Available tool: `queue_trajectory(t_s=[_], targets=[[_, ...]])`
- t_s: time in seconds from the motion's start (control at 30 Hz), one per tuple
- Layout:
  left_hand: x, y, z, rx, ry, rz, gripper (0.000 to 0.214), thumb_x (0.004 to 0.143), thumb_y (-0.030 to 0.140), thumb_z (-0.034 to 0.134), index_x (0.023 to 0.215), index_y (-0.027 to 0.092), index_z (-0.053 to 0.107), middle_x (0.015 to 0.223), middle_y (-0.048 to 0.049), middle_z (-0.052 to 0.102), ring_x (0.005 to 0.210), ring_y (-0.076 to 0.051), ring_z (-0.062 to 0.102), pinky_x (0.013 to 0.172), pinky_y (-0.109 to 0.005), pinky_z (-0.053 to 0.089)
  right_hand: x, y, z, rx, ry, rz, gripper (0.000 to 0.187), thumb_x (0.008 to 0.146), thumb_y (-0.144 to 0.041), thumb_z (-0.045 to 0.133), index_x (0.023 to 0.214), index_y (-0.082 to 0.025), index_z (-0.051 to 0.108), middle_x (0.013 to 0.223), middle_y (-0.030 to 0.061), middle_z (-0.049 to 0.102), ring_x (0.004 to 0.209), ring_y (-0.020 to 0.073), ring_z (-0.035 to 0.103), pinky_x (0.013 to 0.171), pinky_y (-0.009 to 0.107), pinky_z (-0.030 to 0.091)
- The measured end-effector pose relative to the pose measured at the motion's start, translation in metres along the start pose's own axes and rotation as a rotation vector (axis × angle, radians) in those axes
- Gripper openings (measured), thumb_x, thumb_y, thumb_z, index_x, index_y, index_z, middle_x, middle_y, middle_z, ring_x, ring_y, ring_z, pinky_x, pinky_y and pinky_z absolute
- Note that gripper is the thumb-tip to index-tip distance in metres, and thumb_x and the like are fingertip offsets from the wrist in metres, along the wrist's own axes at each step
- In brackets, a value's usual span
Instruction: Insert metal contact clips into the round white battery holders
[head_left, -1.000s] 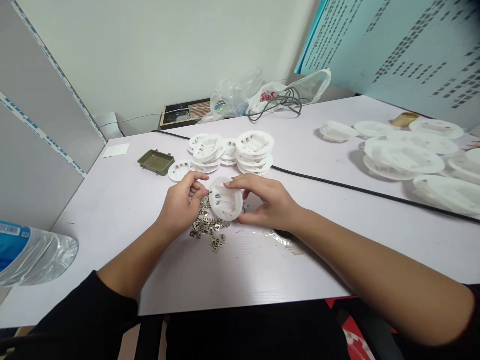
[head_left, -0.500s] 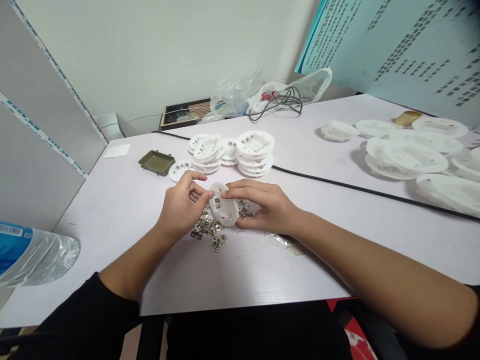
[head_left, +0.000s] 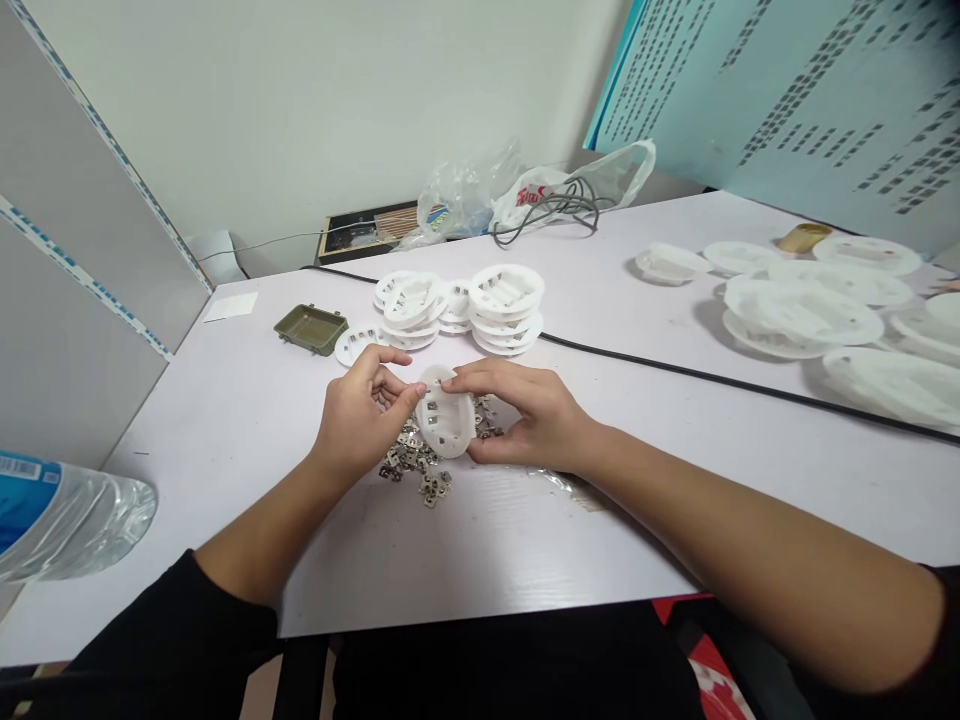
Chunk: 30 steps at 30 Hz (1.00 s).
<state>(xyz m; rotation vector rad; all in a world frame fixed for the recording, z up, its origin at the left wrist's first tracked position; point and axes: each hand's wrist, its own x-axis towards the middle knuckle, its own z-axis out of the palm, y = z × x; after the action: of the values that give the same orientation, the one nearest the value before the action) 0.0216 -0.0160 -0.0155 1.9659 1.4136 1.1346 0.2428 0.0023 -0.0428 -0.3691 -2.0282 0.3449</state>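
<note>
Pale wall (head_left: 337, 120) backs the whitish tabletop (head_left: 510, 550), 2 hands (head_left: 352, 415) (head_left: 536, 415) around a disc (head_left: 450, 425).

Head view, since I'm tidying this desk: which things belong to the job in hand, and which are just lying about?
Seemingly part of the job:
round white plastic holder, gripped by the right hand, left hand at its edge;
small metal clips nearby;
stacked white holders behind.

Seemingly just lying about:
water bottle;
clear plastic bag;
coiled dark cable;
olive-green tray (use unclear).
</note>
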Motion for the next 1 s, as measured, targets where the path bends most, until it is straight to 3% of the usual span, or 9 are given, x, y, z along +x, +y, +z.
queue_trajectory(t_s=[0.2,0.33,0.5,0.6,0.73,1.0], targets=[[-0.0001,0.0011,-0.0007,0.044,-0.133,0.127,0.021,0.092,0.018,0.06,0.113,0.019,0.061,0.069,0.0032,0.062,0.059,-0.012,0.057,0.059,-0.026,0.048,0.0002,-0.0018,0.0002,0.035,-0.024,0.002,0.053,0.078,-0.011,0.072,0.129,-0.024,0.064,0.111,0.0061,0.076,0.099,0.0204,0.074,0.084,0.033,0.063],[0.0028,-0.0022,-0.0012,-0.021,-0.146,0.043,0.028,0.09,0.02,0.065,0.117,0.02,0.061,0.076,0.0003,0.066,0.069,-0.015,0.062,0.064,-0.028,0.05,0.0,-0.0004,-0.0011,0.034,-0.028,0.002,0.056,0.078,-0.012,0.073,0.131,-0.024,0.063,0.113,0.0065,0.076,0.102,0.0206,0.074,0.087,0.033,0.062],[0.0059,-0.0065,0.0001,-0.132,-0.128,-0.073,0.014,0.087,0.03,0.07,0.092,0.019,0.063,0.075,-0.0018,0.064,0.069,-0.015,0.059,0.062,-0.028,0.048,0.0,0.0008,-0.0013,0.037,0.001,0.022,0.055,0.078,-0.013,0.072,0.131,-0.023,0.063,0.114,0.0065,0.076,0.1,0.0198,0.073,0.08,0.032,0.064],[0.006,-0.0063,0.0004,-0.166,-0.141,-0.101,0.018,0.086,0.035,0.071,0.083,0.019,0.064,0.071,-0.0014,0.062,0.062,-0.013,0.054,0.056,-0.026,0.043,0.0003,0.0006,-0.0011,0.027,0.018,0.032,0.056,0.077,-0.014,0.071,0.131,-0.023,0.063,0.114,0.0066,0.076,0.1,0.0201,0.073,0.078,0.032,0.064],[0.0064,-0.0025,-0.0005,-0.182,-0.146,-0.176,0.023,0.082,0.039,0.075,0.079,0.018,0.066,0.067,-0.0005,0.062,0.055,-0.011,0.049,0.051,-0.025,0.041,0.0003,0.0007,-0.0013,0.008,0.022,0.022,0.055,0.078,-0.014,0.071,0.132,-0.023,0.063,0.112,0.0064,0.076,0.099,0.02,0.073,0.079,0.032,0.064],[0.0069,0.0018,0.0009,-0.28,-0.183,-0.313,0.026,0.08,0.041,0.077,0.079,0.017,0.067,0.069,-0.0019,0.064,0.062,-0.014,0.056,0.055,-0.025,0.045,-0.0009,0.0025,-0.0019,-0.017,0.022,0.04,0.055,0.077,-0.015,0.071,0.131,-0.023,0.064,0.113,0.0067,0.076,0.098,0.0203,0.073,0.083,0.034,0.063]])
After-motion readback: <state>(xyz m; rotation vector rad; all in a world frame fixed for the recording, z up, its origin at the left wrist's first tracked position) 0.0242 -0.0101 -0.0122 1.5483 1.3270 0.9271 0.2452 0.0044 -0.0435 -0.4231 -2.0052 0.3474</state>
